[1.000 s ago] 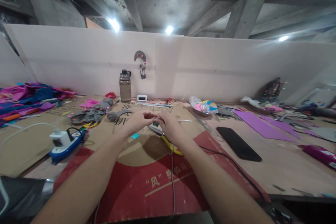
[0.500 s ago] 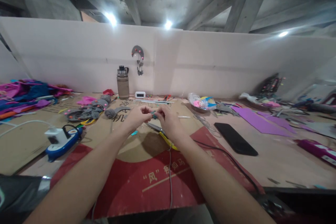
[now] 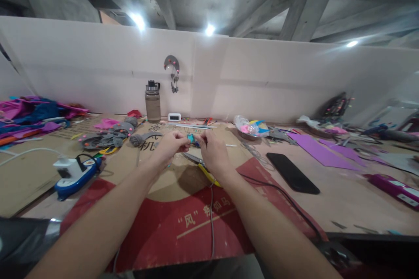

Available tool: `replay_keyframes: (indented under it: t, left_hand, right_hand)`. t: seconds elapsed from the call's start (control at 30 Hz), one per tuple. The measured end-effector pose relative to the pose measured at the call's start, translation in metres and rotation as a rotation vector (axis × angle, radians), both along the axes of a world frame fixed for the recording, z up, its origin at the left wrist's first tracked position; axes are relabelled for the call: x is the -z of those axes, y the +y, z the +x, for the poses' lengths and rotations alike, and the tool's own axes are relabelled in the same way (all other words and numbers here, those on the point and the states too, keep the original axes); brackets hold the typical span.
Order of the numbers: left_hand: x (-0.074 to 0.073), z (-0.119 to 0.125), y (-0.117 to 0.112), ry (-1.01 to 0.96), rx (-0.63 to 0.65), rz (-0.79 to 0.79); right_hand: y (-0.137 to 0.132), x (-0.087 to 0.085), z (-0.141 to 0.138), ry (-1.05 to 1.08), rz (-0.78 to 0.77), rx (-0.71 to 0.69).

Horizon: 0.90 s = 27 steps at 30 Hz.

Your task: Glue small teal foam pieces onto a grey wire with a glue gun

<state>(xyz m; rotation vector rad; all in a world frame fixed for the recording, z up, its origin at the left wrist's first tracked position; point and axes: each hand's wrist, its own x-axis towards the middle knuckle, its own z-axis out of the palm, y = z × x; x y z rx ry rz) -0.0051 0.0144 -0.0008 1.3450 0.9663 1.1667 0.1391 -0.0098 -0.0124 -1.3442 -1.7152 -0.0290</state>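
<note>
Between the fingertips of both hands is a small teal piece (image 3: 191, 138), which looks like felt; its exact shape is too small to tell. My left hand (image 3: 172, 147) pinches it from the left side. The fingers of my right hand (image 3: 213, 152) are closed at its right edge, beside a tiny dark blue spot I cannot make out. Under my right hand lie scissors (image 3: 208, 176) with yellow handles, blades pointing up-left, partly covered by the wrist. Both hands are above a cardboard sheet (image 3: 157, 187) with a red printed area.
A grey bottle (image 3: 152, 103) and small white clock (image 3: 174, 117) stand by the partition. Grey felt pieces (image 3: 114, 135) and a power strip (image 3: 78, 178) lie left. At right are a bowl of bagged bits (image 3: 250, 128), a black phone (image 3: 292, 172) and purple sheets (image 3: 322, 150).
My hands have drawn slightly apart, and the teal piece between them shows more fully. The teal scrap on the cardboard below my left hand is mostly gone from sight.
</note>
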Motion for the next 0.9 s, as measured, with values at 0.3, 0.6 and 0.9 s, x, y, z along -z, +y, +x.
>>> replay_keyframes:
  t: [0.3,0.6,0.9]
  left_hand:
    - [0.0009,0.0037,-0.0029,-0.097,0.057,-0.017]
    - [-0.0004,0.0068,-0.006,-0.129,0.083,-0.021]
    - [0.0024,0.0096,-0.006,-0.128,0.039,-0.053]
  right_hand:
    - [0.0014,0.0003,-0.0005,0.047,-0.02,-0.042]
    - [0.0007,-0.0003,-0.0009,0.047,-0.025,-0.038]
    - [0.003,0.0004,0.0,0.146,-0.05,-0.077]
